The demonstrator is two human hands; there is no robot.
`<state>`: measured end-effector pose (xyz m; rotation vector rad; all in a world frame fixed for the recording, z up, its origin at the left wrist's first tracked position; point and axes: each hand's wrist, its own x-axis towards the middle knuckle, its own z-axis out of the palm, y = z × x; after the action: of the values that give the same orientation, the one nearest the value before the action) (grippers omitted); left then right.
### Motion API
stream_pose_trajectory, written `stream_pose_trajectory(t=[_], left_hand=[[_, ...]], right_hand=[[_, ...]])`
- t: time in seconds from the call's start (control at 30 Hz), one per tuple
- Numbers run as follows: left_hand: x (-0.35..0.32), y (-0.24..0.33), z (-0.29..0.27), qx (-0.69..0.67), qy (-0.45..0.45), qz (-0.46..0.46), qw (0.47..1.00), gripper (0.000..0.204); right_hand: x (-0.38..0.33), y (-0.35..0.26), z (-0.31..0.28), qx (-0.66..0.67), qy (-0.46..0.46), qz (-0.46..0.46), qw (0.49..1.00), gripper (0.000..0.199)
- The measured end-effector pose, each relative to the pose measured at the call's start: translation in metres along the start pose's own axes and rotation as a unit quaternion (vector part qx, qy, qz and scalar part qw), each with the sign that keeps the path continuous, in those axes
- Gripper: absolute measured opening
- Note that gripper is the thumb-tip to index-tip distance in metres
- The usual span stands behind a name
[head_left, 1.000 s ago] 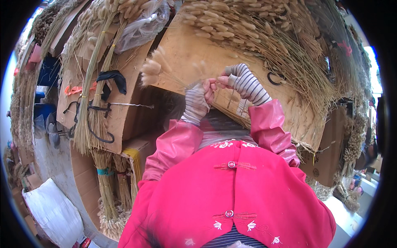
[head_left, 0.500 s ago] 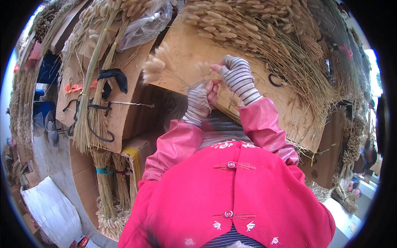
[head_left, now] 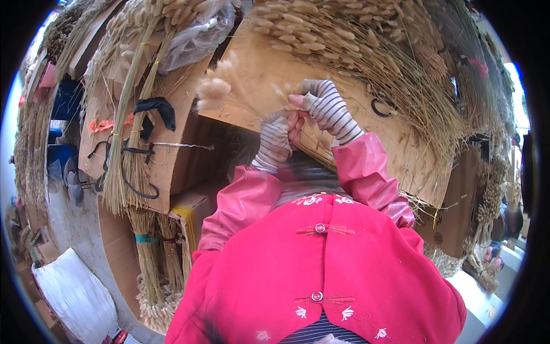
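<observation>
A: What are the hands doing?

B: Left hand (head_left: 274,137) and right hand (head_left: 324,106), both in striped gloves, pinch a small bunch of dried grass stems (head_left: 229,92) together over the cardboard sheet (head_left: 252,63).

A: Advice?

B: I'd keep the stems level and the pinch tight near their base.

A: Packages?

B: A brown cardboard box (head_left: 195,209) below left; a white sack (head_left: 74,295) on the floor.

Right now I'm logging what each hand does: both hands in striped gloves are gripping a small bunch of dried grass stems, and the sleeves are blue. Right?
Not quite. The sleeves are pink, as the head view shows. The rest holds: left hand and right hand, in striped gloves, grip the small bunch of dried grass stems.
</observation>
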<state>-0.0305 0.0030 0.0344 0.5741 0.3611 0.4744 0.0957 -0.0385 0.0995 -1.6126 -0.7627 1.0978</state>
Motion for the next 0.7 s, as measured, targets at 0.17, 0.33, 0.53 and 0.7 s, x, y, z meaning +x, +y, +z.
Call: stream_pose_trajectory(t=[0.17, 0.33, 0.53, 0.7], left_hand=[[0.0, 0.0, 0.002, 0.014, -0.015, 0.033, 0.999, 0.022], [-0.002, 0.001, 0.004, 0.022, 0.038, -0.03, 0.999, 0.02], [0.001, 0.0, -0.001, -0.026, 0.029, -0.043, 0.998, 0.024], [0.003, 0.001, 0.0, -0.032, 0.03, -0.044, 0.998, 0.025]], right_hand=[[-0.003, 0.003, 0.004, 0.01, 0.026, -0.011, 1.0, 0.017], [-0.002, 0.005, 0.0, -0.022, 0.034, -0.064, 0.997, 0.02], [-0.015, 0.013, -0.026, -0.2, -0.031, 0.081, 0.976, 0.03], [-0.024, 0.016, -0.028, -0.182, -0.053, 0.017, 0.982, 0.02]])
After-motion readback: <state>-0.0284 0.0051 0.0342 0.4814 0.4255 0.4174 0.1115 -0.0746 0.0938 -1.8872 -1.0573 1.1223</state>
